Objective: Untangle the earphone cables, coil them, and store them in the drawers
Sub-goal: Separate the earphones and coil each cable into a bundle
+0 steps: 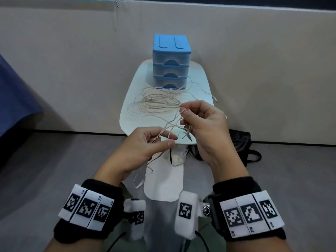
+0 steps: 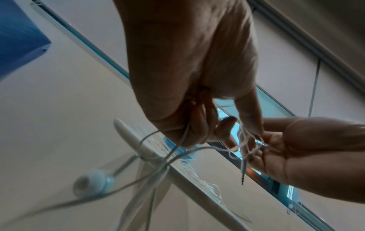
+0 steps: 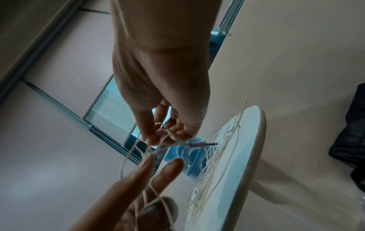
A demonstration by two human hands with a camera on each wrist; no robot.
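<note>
Both hands pinch thin, limp cables (image 1: 154,104): left hand (image 1: 143,148) holds several strands, right hand (image 1: 203,124) a loop near the plug (image 1: 189,137). They snag easily; grip by the plug.

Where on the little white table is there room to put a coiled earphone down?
The white table shows bare strips left of the cable tangle, between it and the left rim, and along the near left edge. The middle, up to the blue drawer unit, is crowded with loops.
</note>
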